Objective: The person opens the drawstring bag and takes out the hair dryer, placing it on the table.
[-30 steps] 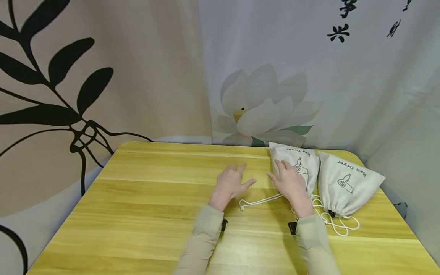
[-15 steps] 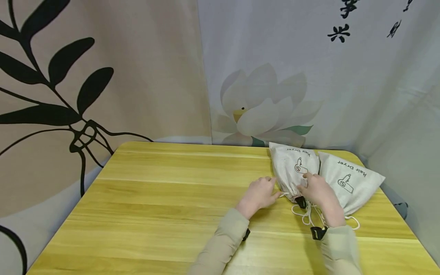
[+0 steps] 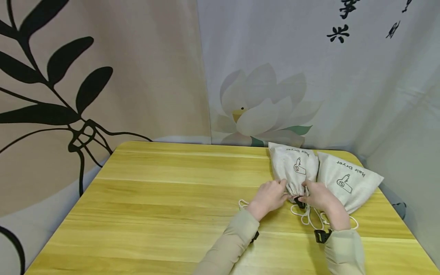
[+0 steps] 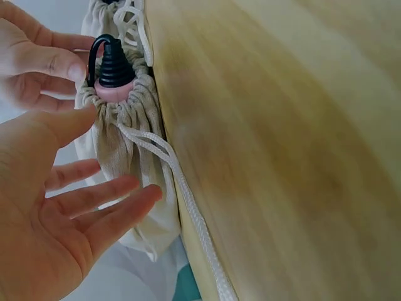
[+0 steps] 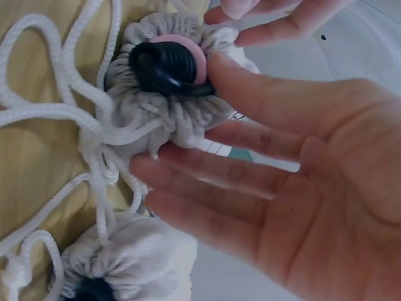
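Note:
A white cloth drawstring bag printed "Hair Dryer" lies at the back right of the table. From its gathered mouth sticks a pink end with a black ribbed cord sleeve, likely a hair dryer's handle; the rest is hidden inside. My left hand is at the left of the mouth, thumb tip right at the gathers, fingers spread loosely along the cloth. On the other side, my right hand has its thumb beside the pink rim and its extended fingers against the bag. White drawstrings trail from the mouth.
A second "Hair Dryer" bag lies close against the first on the right, a dark end showing at its mouth. Both rest on a yellow wooden table. A printed curtain hangs behind the table's back edge.
The left hand has moved right across the table to the bag's mouth. The right hand has come off the bag's printed face and moved down and right to the mouth's other side.

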Available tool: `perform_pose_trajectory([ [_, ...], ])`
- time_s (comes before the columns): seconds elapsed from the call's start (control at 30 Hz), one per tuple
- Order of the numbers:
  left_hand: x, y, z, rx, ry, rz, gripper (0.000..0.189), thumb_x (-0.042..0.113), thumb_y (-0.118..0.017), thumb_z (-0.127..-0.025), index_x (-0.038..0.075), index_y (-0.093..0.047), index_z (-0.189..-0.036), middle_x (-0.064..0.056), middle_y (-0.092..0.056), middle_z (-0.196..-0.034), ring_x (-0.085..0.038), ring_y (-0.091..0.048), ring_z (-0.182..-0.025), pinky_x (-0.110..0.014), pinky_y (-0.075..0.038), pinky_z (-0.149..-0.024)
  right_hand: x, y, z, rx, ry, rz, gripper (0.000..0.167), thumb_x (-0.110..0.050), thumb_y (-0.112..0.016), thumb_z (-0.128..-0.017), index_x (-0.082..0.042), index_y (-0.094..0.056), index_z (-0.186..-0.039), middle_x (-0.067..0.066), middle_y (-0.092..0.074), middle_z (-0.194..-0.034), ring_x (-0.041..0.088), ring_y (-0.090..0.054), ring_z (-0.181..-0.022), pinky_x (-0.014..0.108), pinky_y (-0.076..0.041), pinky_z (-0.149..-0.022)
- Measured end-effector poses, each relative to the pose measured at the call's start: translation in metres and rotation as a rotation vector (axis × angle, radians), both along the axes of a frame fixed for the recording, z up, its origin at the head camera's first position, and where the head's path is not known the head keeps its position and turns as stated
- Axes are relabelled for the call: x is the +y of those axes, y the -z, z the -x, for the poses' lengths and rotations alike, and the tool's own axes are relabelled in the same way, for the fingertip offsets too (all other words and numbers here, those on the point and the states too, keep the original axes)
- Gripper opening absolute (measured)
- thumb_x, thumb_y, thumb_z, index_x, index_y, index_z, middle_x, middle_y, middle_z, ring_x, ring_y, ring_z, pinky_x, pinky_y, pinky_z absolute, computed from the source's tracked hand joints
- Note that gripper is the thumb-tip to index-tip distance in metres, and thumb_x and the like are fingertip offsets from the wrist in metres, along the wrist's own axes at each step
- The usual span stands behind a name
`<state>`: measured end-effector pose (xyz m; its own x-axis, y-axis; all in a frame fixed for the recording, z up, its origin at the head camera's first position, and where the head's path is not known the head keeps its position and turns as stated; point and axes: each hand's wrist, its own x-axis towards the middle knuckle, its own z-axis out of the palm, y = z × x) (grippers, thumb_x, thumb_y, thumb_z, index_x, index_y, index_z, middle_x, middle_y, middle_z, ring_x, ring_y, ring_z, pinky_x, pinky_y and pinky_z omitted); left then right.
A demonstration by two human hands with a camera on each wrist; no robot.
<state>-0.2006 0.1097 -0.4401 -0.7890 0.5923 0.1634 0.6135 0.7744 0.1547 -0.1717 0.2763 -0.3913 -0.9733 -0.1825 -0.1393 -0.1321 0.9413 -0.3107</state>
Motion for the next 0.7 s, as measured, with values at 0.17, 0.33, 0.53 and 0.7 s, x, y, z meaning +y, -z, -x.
perform_pose_trajectory([
  [0.17, 0.002, 0.000, 0.000, 0.009, 0.011, 0.003, 0.034, 0.042, -0.063, -0.089, 0.016, -0.058, -0.110, 0.003, -0.065, -0.085, -0.010, -0.062, -0.070, -0.018, -0.045, -0.054, 0.000, 0.006, 0.002, 0.056, -0.030, 0.010, 0.042, -0.011, -0.075, -0.077, 0.009, -0.055, -0.107, 0.025, -0.065, -0.096, 0.040, -0.062, -0.088, 0.050, -0.051, -0.076],
  [0.33, -0.001, 0.000, 0.001, 0.008, 0.015, 0.009, 0.029, 0.037, -0.066, -0.088, 0.015, -0.059, -0.105, 0.001, -0.067, -0.087, -0.011, -0.064, -0.073, -0.019, -0.047, -0.055, -0.004, 0.010, 0.005, 0.106, -0.074, 0.050, 0.034, -0.011, -0.076, -0.074, 0.004, -0.059, -0.099, 0.016, -0.066, -0.087, 0.030, -0.061, -0.080, 0.045, -0.051, -0.071],
  [0.53, -0.007, -0.001, 0.007, 0.028, -0.021, 0.015, 0.029, 0.037, -0.070, -0.085, 0.015, -0.060, -0.100, 0.000, -0.067, -0.086, -0.013, -0.064, -0.073, -0.021, -0.046, -0.054, -0.010, 0.016, 0.009, 0.169, -0.104, 0.120, 0.022, -0.013, -0.076, -0.076, -0.001, -0.062, -0.087, 0.015, -0.068, -0.084, 0.026, -0.063, -0.075, 0.039, -0.052, -0.067],
  [0.7, -0.013, -0.003, 0.012, 0.029, -0.040, -0.005, 0.027, 0.036, -0.073, -0.081, 0.014, -0.062, -0.093, 0.001, -0.067, -0.080, -0.012, -0.064, -0.070, -0.022, -0.045, -0.052, -0.013, 0.019, 0.012, 0.211, -0.150, 0.174, 0.017, -0.012, -0.075, -0.078, -0.002, -0.063, -0.084, 0.020, -0.070, -0.088, 0.034, -0.067, -0.079, 0.043, -0.055, -0.071],
])
